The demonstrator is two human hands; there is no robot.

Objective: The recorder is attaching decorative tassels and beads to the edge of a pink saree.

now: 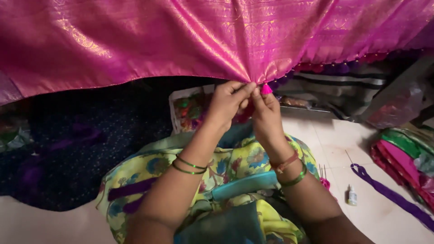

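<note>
A shiny pink fabric with gold woven patterns (pixel 181 40) hangs across the top of the view. My left hand (pixel 228 105) pinches its lower edge where the cloth gathers to a point. My right hand (pixel 265 115) sits right beside it, fingers closed on a small pink tassel (pixel 266 89) at that same edge. Both wrists wear green bangles. More small tassels in red and purple line the hem (pixel 343 67) to the right.
A white tray of coloured bits (pixel 187 110) lies under the fabric. On the tiled floor at right are a purple thread bundle (pixel 389 194), a small white bottle (pixel 352 196), needles (pixel 323 171) and folded pink and green cloth (pixel 407 153). Dark blue cloth (pixel 68 149) lies at left.
</note>
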